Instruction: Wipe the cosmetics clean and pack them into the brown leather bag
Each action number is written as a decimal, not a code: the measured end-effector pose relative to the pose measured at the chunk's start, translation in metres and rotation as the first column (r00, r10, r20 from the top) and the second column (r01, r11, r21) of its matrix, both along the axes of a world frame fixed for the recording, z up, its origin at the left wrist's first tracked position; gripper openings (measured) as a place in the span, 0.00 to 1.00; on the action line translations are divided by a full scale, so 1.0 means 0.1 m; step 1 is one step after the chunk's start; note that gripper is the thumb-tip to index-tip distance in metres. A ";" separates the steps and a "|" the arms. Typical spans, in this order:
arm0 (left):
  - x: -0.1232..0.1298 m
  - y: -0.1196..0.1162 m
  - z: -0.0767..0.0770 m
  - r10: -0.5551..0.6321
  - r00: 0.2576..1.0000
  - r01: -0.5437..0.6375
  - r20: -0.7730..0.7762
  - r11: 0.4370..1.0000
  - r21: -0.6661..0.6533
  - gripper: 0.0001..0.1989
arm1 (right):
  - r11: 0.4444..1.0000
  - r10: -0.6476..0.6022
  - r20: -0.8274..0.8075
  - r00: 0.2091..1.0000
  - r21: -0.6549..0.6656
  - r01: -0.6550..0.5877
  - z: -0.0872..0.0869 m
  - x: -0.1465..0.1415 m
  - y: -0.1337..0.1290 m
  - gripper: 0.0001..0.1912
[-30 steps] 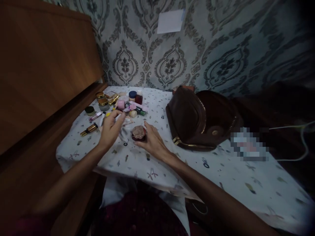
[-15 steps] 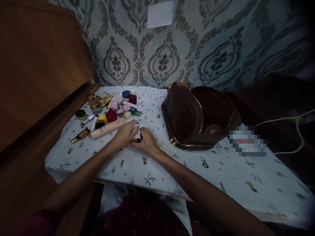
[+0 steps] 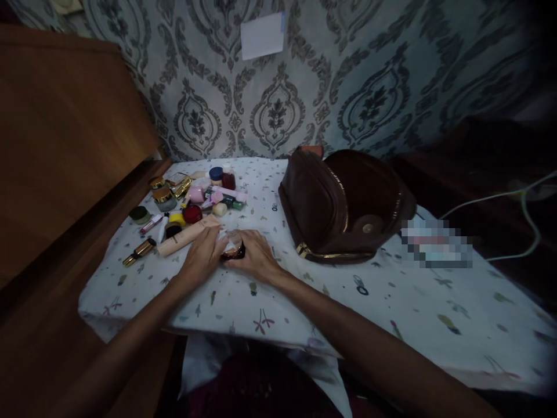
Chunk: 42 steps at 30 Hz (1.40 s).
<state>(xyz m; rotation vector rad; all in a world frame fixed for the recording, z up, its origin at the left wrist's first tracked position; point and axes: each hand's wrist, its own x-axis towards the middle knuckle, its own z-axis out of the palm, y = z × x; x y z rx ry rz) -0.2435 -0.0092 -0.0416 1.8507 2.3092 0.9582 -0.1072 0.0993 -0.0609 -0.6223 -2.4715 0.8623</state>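
Note:
My right hand [image 3: 256,255] curls around a small dark, glossy jar [image 3: 237,251] with a pale, clear-looking top, held low over the cloth. My left hand [image 3: 201,254] is closed at the jar's left side, with a bit of crumpled white tissue [image 3: 223,237] showing at its fingertips. My fingers partly hide both the tissue and the jar. Just beyond my left hand lies a long beige tube [image 3: 180,239]. A gold and black lipstick-like tube [image 3: 139,252] rests farther left.
Several cosmetics stand or lie at the back left, among them a red jar [image 3: 192,214], a gold-lidded jar [image 3: 164,197] and a blue-lidded jar [image 3: 216,176]. An open brown bag [image 3: 311,203] sits to the right. A wooden cabinet [image 3: 73,128] borders the left side.
My left hand has drawn back to the left and shows less of the white tissue. The dark jar is more exposed in my right hand. The view has shifted slightly.

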 end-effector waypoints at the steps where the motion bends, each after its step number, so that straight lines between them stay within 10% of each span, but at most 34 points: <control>1: 0.01 -0.05 -0.02 0.013 0.999 -0.014 -0.047 1.000 -0.019 0.19 | 1.000 0.000 0.006 1.000 -0.007 0.000 0.00 0.00 0.00 0.31; 8: 0.10 -0.17 0.07 -0.005 0.972 -0.031 -0.235 0.988 -0.149 0.28 | 1.000 -0.013 0.001 1.000 0.015 0.013 0.02 0.00 0.00 0.24; 19: 0.04 -0.16 0.16 -0.137 0.931 0.129 0.339 0.991 0.046 0.26 | 0.947 0.100 -0.326 0.940 -0.258 -0.191 0.05 0.05 -0.07 0.24; 26: 0.15 -0.19 0.08 -0.060 0.866 0.046 0.497 0.998 0.041 0.30 | 0.959 -0.034 -0.406 0.913 -0.269 -0.084 -0.04 -0.01 -0.01 0.27; 32: 0.29 -0.32 0.07 -0.013 0.996 0.010 0.088 0.999 0.032 0.20 | 0.977 -0.045 -0.344 0.938 -0.212 -0.031 -0.09 -0.02 0.03 0.31; 37: 0.29 -0.21 0.07 0.066 0.898 -0.068 -0.436 0.998 0.012 0.18 | 0.995 0.013 -0.248 0.969 -0.090 -0.037 -0.08 0.02 0.00 0.34; 42: 0.33 0.02 0.25 0.053 0.906 -0.055 -0.420 0.998 0.007 0.17 | 0.999 0.049 -0.232 0.971 0.019 -0.046 -0.10 0.06 -0.05 0.25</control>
